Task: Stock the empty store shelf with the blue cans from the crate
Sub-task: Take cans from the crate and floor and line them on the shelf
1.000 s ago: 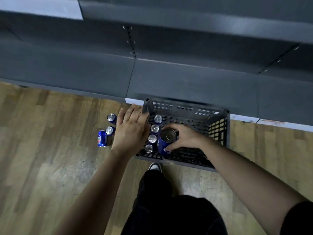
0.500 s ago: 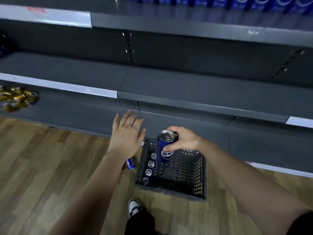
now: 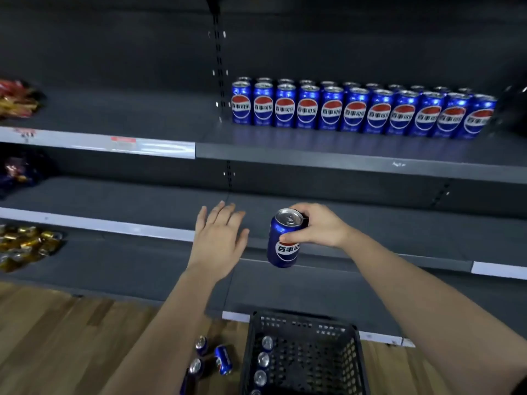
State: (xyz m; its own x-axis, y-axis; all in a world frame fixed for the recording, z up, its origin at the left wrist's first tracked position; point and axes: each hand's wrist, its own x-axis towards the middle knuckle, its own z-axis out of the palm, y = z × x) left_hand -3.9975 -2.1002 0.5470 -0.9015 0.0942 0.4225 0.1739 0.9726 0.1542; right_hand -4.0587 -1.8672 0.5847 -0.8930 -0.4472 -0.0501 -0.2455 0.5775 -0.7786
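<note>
Fingers of the right hand [image 3: 316, 227] curl round a blue can [image 3: 283, 246], the thumb across its front just above the label and the other fingers wrapped behind near the silver top. The can is carried in the air, nearly upright with a slight tilt, in front of the middle shelf [image 3: 399, 223] and touching nothing but the hand. The left hand [image 3: 219, 243] holds nothing: it is spread palm down, fingers straight and a little apart, hovering just beside the can on its left without touching it or the shelf. The two hands are near each other but apart. Below them a dark plastic crate [image 3: 302, 319] stands on the wooden floor [image 3: 57, 337] against the base of the shelving, with a column of crate cans [image 3: 263, 360] upright along its left inner wall, silver tops showing. Just left of the crate, loose cans [image 3: 224, 363] sit on the floor, some upright and one on its side. On the upper shelf [image 3: 342, 153], right of the slotted upright, a stocked row of cans [image 3: 362, 112] stands two deep with labels facing out. At the far left of the shelves lie blurred gold packets [image 3: 25, 246].
</note>
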